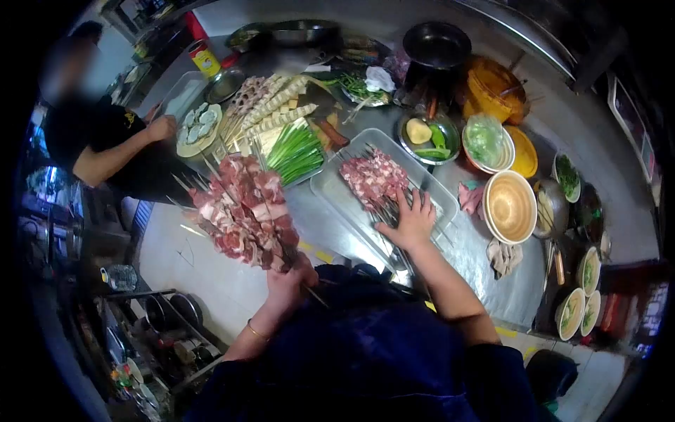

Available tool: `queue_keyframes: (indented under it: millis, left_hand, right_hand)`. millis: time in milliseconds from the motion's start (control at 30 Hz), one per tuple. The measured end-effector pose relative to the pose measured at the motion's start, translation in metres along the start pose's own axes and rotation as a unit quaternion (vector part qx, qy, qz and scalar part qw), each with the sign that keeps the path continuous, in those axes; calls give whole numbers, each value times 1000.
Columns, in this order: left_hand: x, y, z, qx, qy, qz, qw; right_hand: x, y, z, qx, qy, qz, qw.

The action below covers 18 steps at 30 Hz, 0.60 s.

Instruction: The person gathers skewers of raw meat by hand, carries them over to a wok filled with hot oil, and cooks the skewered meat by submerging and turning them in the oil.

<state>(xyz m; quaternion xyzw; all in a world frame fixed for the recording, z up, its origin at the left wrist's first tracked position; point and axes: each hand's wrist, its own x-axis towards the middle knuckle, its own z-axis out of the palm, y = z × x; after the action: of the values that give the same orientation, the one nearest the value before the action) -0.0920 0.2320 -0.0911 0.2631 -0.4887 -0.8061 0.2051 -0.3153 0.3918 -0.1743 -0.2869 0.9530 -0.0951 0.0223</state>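
Observation:
A large bunch of raw meat skewers [246, 207] is held up by my left hand [290, 285], whose fingers wrap round the skewer ends. The bunch hangs left of the clear plastic tray [329, 193]. In that tray lies a second pile of meat skewers [373, 179]. My right hand [413, 221] rests with spread fingers on the metal sticks of this pile, just below the meat. Green onions [294, 153] lie between the two meat bunches, further back.
A person [112, 141] stands at the left by a plate of shellfish [199, 130]. Right of the tray are a metal bowl with vegetables [429, 138], stacked bowls [510, 206], a cloth [503, 258] and a ladle. A wok [436, 46] stands at the back.

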Motion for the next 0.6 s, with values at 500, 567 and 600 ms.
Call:
queue_keyframes:
  millis: [500, 567, 600]
  left_hand:
    - [55, 2, -66, 56, 46, -77, 994]
    - [59, 55, -21, 132, 100, -31, 986]
    - [59, 65, -26, 106, 42, -31, 993]
  right_hand:
    - [39, 142, -7, 236, -320, 119, 910]
    - [25, 144, 11, 315, -387, 115, 859]
    - [11, 144, 15, 289, -359, 78, 884]
